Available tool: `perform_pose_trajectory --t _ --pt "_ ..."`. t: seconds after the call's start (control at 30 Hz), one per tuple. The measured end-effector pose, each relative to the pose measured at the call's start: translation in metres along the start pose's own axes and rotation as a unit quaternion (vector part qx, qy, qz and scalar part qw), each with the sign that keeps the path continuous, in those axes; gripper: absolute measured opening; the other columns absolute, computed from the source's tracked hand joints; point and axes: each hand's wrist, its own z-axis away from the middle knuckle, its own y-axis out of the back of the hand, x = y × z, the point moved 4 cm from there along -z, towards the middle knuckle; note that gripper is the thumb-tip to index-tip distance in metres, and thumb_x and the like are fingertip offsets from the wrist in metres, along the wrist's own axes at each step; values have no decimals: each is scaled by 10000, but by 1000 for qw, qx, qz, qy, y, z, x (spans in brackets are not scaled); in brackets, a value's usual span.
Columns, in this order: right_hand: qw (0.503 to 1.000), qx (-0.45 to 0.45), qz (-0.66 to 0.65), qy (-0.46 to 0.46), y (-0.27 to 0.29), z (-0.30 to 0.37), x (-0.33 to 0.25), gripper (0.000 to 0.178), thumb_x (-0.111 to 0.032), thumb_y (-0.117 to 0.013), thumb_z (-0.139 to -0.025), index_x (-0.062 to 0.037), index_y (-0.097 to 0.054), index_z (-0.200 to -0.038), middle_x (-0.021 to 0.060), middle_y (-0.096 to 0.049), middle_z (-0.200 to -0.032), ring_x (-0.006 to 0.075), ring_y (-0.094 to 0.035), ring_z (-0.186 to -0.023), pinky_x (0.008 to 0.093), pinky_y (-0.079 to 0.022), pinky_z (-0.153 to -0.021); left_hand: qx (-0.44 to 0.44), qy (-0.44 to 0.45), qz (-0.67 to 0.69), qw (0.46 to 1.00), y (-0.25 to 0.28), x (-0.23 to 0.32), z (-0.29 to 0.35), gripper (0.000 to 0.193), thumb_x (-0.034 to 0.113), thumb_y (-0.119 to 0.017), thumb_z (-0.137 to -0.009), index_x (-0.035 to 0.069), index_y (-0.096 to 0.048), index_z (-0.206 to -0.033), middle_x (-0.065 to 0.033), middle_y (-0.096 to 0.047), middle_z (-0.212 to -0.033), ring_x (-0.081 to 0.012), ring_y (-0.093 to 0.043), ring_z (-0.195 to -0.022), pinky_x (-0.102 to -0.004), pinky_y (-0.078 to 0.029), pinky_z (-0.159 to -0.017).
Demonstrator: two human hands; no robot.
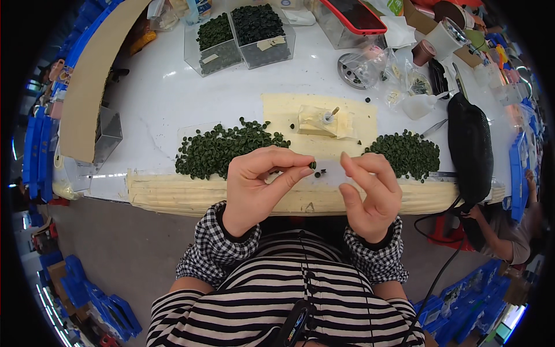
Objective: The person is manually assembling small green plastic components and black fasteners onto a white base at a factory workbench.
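Between thumb and forefinger, my left hand [254, 182] pinches a small dark green button-like piece [313, 165]. My right hand [374, 196] is just to the right of it, thumb and forefinger apart with nothing seen between them. A few dark loose bits [317, 174] lie on the table between the hands. Beyond my left hand spreads a heap of similar green pieces [217, 151], and a smaller heap [404, 156] lies beyond my right hand. Ahead of both hands, a taped block [315, 122] with an upright brownish peg [335, 111] sits on yellowish tape.
Two clear boxes [263, 56] full of green pieces stand at the back. A red-cased phone [361, 17] lies on a clear container. Right are a white squeeze bottle [419, 106], tweezers [435, 128] and a black padded object [469, 144]. Cardboard [95, 92] stands left. Another person's arm [496, 238] shows far right.
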Motion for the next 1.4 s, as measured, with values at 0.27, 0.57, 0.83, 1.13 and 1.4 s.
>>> perform_pose_trajectory --t 0.27,0.57,0.83,1.13,1.4 --pt "999 34 29 -30 13 0 9 274 43 -685 -790 2 -714 -1060 91 -629 -875 195 -578 -761 277 -461 -668 -64 -122 -381 914 -11 -1 1 163 35 -754 -736 51 -720 -895 -36 -571 -754 -208 -518 -718 -312 -448 -642" --pt "997 47 21 -65 18 1 13 260 36 -689 -798 1 -716 -1055 87 -628 -872 178 -568 -746 265 -456 -648 40 -143 -446 883 10 3 -12 152 26 -738 -752 44 -712 -901 -38 -562 -771 -227 -490 -735 -336 -422 -643" --pt "999 23 13 -41 11 -3 10 253 37 -683 -810 1 -714 -1059 86 -629 -866 169 -565 -736 257 -451 -640 75 -134 -541 827 -8 -9 -29 115 68 -705 -782 43 -699 -894 -38 -566 -833 -238 -505 -801 -350 -437 -694" --pt "994 53 92 -39 6 -17 15 236 26 -692 -806 -17 -718 -1036 83 -634 -848 189 -569 -735 274 -452 -654 89 -152 -530 830 -2 -6 -32 85 52 -740 -758 40 -678 -815 -48 -574 -780 -212 -528 -707 -333 -440 -643" --pt "978 60 199 -14 11 -47 28 141 -26 -702 -806 -33 -718 -945 75 -641 -830 231 -563 -753 321 -448 -664 129 4 -35 991 16 7 -15 110 63 -671 -894 -15 -658 -970 -84 -689 -864 -91 -636 -703 -210 -518 -642"
